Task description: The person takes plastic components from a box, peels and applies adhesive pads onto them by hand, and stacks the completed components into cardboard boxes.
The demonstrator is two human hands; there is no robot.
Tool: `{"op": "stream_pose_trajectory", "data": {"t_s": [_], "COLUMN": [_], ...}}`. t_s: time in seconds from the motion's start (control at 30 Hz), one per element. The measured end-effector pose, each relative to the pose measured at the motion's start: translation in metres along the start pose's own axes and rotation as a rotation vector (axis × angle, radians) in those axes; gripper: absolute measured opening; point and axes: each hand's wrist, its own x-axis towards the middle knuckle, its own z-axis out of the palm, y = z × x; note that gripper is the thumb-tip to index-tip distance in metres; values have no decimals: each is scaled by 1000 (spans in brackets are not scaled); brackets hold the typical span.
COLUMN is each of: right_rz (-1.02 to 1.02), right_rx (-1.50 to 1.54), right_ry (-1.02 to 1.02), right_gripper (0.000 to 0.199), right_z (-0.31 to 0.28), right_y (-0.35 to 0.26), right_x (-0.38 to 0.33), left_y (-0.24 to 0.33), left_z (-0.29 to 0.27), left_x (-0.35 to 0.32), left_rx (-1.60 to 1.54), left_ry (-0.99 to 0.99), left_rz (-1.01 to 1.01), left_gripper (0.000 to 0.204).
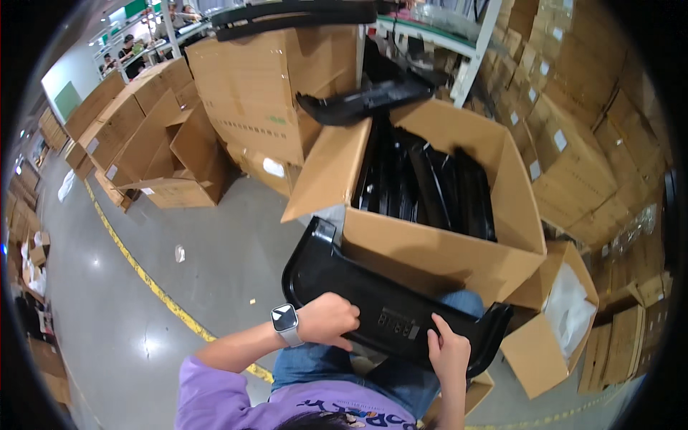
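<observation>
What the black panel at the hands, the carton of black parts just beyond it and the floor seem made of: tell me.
The black panel: probably moulded plastic, glossy, judging by its highlights and rounded, upturned ends.
The carton: most likely corrugated cardboard, matt brown, with a folded-out flap.
The floor: smooth grey, perhaps coated concrete, given its bright reflections; the look leaves this open.

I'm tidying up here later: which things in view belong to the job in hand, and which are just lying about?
Likely the job:
black panel, under the left hand and right hand
open box just beyond it, holding black parts

Likely just lying about:
white scrap on the floor
open carton at left
whitish plastic at right
</observation>
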Motion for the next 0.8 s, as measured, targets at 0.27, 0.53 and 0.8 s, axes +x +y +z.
{"op": "stream_pose_trajectory", "data": {"t_s": [0.27, 0.53, 0.8], "right_rz": [203, 308, 146], "right_rx": [531, 562, 63], "right_ry": [502, 599, 566], "right_gripper": [7, 9, 4], "right_z": [-67, -41, 36], "right_y": [3, 55, 86], "right_x": [1, 17, 36], "left_y": [1, -39, -174], "left_z": [-53, -172, -235], "left_x": [3, 31, 151], "left_rx": [-223, 44, 685], "left_ry": [226, 449, 744], "left_rz": [64, -34, -273], "left_gripper": [22, 27, 27]}}
